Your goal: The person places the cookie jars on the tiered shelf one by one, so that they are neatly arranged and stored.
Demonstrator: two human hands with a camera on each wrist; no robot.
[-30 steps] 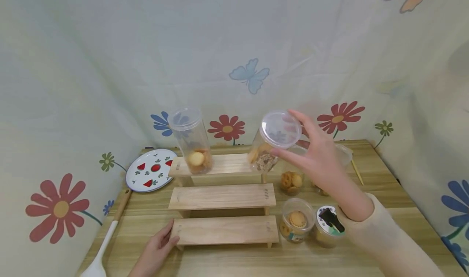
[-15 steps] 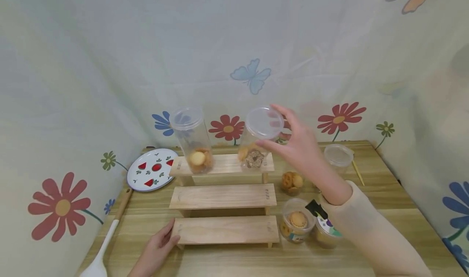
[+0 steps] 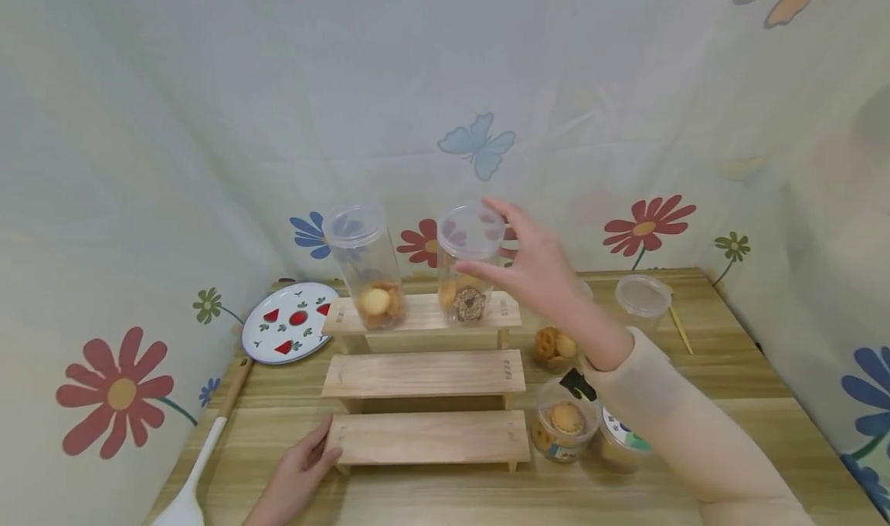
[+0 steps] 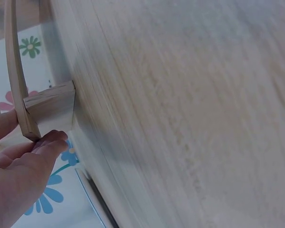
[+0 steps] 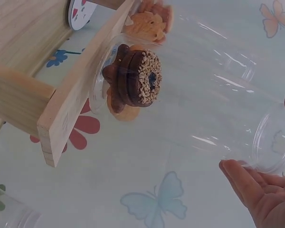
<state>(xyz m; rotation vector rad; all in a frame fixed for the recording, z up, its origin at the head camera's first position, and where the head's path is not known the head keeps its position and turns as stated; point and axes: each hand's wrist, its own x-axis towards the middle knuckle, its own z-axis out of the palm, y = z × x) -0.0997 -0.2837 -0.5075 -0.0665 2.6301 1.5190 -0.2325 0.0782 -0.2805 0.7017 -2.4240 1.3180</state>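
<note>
My right hand (image 3: 538,267) holds a tall clear plastic jar (image 3: 464,267) near its lid. The jar stands at the right part of the top tier; in the right wrist view its base meets the board and a nut-sprinkled chocolate ring cookie (image 5: 149,78) lies inside. To its left on that tier is a similar lidded jar (image 3: 365,267) with pale round cookies at the bottom. My left hand (image 3: 299,464) grips the left end of the lowest tier of a three-step wooden display stand (image 3: 427,437). The left wrist view has thumb and fingers around that board's end (image 4: 28,126).
Right of the stand are a cookie jar (image 3: 555,348) partly behind the right arm, a short cookie tub (image 3: 565,418), a tub with a printed lid (image 3: 622,437) and another clear-lidded container (image 3: 643,294). A fruit-patterned plate (image 3: 288,325) and a white spatula (image 3: 202,456) lie left.
My right hand has carried the jar leftward and down, from tilted beside the stand to upright on the top tier. The left hand keeps its place.
</note>
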